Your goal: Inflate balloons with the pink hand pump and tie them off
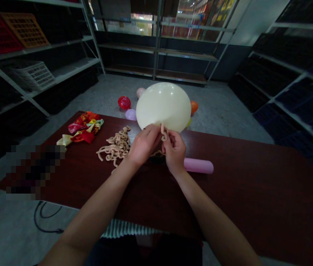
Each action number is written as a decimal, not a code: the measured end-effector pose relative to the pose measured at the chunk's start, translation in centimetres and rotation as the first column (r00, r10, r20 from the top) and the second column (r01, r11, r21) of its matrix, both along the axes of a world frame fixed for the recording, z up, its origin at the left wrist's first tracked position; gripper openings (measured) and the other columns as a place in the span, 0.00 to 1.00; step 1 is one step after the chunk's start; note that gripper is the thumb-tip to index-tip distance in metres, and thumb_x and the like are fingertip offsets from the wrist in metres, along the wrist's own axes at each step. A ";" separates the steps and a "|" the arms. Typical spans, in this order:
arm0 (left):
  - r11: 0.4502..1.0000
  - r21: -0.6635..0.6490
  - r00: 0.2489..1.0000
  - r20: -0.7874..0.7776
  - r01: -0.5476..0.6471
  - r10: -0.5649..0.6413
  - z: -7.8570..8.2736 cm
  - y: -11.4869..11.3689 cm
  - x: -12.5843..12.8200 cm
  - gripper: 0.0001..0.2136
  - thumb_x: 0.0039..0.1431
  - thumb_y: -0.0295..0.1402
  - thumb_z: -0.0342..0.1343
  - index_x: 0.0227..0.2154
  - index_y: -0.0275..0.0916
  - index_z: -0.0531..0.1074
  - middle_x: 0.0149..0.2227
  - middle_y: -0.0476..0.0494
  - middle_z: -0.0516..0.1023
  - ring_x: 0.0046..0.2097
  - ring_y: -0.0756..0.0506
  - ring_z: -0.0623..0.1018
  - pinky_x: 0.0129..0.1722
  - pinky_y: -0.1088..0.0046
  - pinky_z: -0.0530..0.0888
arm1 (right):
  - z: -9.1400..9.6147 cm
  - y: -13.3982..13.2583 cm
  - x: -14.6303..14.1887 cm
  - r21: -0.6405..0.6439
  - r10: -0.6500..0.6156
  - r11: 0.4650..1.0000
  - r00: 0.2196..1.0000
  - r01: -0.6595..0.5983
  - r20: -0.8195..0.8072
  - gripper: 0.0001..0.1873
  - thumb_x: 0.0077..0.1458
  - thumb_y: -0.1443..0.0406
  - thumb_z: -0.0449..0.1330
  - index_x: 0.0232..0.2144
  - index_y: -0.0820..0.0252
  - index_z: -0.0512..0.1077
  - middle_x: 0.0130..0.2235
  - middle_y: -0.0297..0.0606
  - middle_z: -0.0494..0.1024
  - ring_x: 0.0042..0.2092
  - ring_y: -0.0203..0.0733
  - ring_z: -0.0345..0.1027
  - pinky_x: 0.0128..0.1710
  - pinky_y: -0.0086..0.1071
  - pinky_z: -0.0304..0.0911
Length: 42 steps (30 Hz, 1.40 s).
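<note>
A large cream balloon (163,103) is inflated just beyond my hands, above the table's far edge. At its lower end, the fingers of my left hand (145,144) are closed around the neck, which they mostly hide. My right hand (175,150) pinches a beige cord (164,132), whose curled part stands up between the two hands against the balloon. Left of my hands lies a tangled heap of beige cords (117,145). A pink cylinder (199,166), perhaps a balloon pump, lies beyond my right wrist, with its left part hidden behind that hand.
Uninflated balloons (85,127) in several colours lie on the dark table (245,177) at the left. A red balloon (124,102), an orange balloon (194,106) and others rest on the floor behind. Shelves (156,51) line the walls. A black cable (38,221) hangs at lower left.
</note>
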State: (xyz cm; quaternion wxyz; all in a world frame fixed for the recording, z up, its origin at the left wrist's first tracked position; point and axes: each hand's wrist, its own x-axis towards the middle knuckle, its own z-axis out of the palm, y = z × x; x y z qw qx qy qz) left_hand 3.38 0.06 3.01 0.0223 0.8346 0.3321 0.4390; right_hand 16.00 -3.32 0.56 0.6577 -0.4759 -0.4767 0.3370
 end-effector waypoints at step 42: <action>0.955 -0.222 0.980 0.072 0.195 -0.183 1.5 -0.3 -0.1 0.08 0.73 0.33 0.46 0.35 0.40 0.63 0.37 0.43 0.73 0.39 0.46 0.73 0.40 0.67 0.70 | -0.4 0.6 3.5 0.468 -0.364 0.882 0.560 -0.050 0.744 0.10 0.68 0.66 0.53 0.46 0.56 0.73 0.35 0.35 0.84 0.31 0.36 0.78 0.34 0.30 0.70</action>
